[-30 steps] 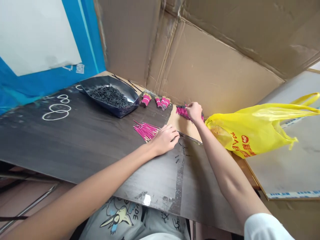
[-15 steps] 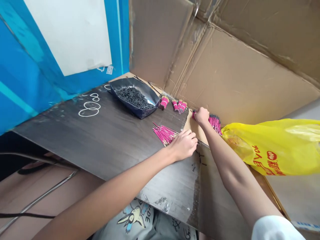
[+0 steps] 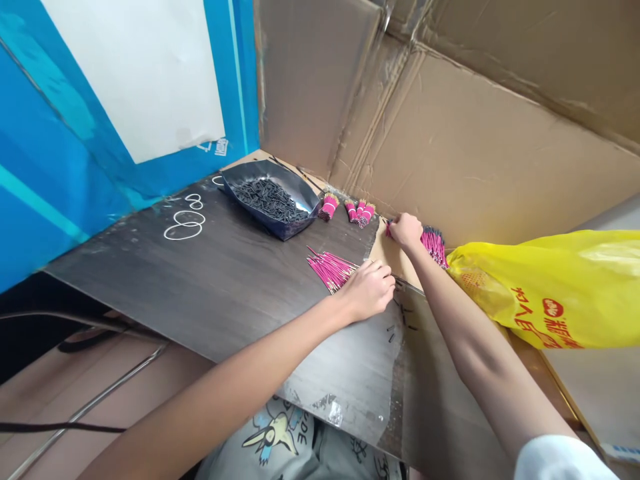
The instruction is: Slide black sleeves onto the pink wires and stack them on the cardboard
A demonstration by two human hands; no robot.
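My left hand [image 3: 373, 288] is closed, fingertips curled together and turned away, just right of a fanned pile of thin pink wires with pale ends [image 3: 331, 269] on the dark table. What those fingers hold is hidden. Farther back, my right hand [image 3: 406, 231] is closed over the left part of a row of pink wires with dark tips [image 3: 434, 245] by the cardboard wall. Anything between its fingers is hidden too. Tied bundles of pink wires [image 3: 329, 207] stand behind the loose pile, with more bundles [image 3: 360, 213] beside them.
A dark tray [image 3: 287, 230] holds many short black tubes [image 3: 270, 199]. White rubber bands [image 3: 185, 225] lie to its left. Several loose black tubes [image 3: 391, 333] lie near my left hand. A yellow plastic bag [image 3: 560, 287] sits at the right, against the cardboard wall [image 3: 500, 147].
The view has shifted slightly. Both hands keep nearly the same places over the wires, and the piles look unchanged.
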